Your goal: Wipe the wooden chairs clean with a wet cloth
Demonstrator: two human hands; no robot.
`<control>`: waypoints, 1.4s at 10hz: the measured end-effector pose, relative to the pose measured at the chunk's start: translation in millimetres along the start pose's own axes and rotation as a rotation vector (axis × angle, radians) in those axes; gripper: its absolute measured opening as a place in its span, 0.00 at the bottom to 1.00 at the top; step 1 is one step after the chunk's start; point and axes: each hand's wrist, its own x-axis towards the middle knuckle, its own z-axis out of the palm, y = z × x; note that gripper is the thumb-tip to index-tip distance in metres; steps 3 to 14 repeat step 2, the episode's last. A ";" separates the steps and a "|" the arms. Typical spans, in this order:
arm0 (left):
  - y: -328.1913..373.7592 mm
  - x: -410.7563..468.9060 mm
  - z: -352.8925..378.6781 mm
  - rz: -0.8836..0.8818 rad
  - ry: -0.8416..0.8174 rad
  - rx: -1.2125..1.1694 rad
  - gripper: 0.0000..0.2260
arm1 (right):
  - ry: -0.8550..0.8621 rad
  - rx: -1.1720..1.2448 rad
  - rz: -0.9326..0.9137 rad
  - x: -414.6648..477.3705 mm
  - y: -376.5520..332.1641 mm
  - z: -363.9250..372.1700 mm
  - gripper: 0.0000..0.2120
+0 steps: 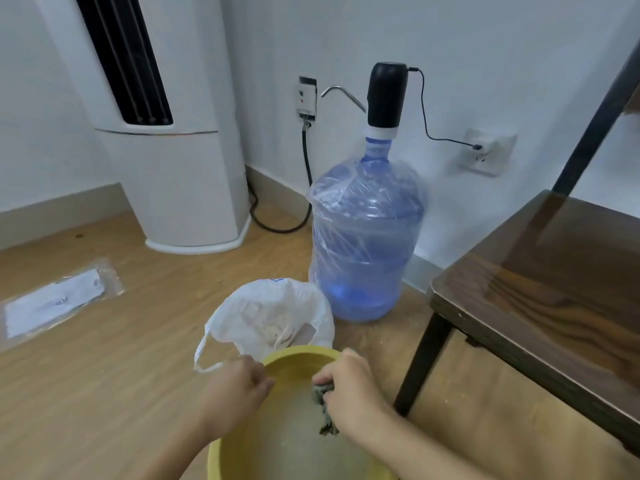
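Right hand (349,393) grips the soft, soaked grey cloth (323,405) over the yellow basin (301,355) (left hand (239,386) fisted on its rim); being limp and drippy, it probably handles best bunched.

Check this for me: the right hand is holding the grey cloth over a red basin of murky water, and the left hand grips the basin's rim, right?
Not quite: the basin is yellow, not red, as the head view shows. The rest holds: the right hand holds the grey cloth over the murky water, and the left hand grips the rim.
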 end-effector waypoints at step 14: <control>-5.3 3.9 41.6 0.000 -0.219 0.106 0.06 | -0.061 0.071 0.192 9.8 33.6 48.1 0.19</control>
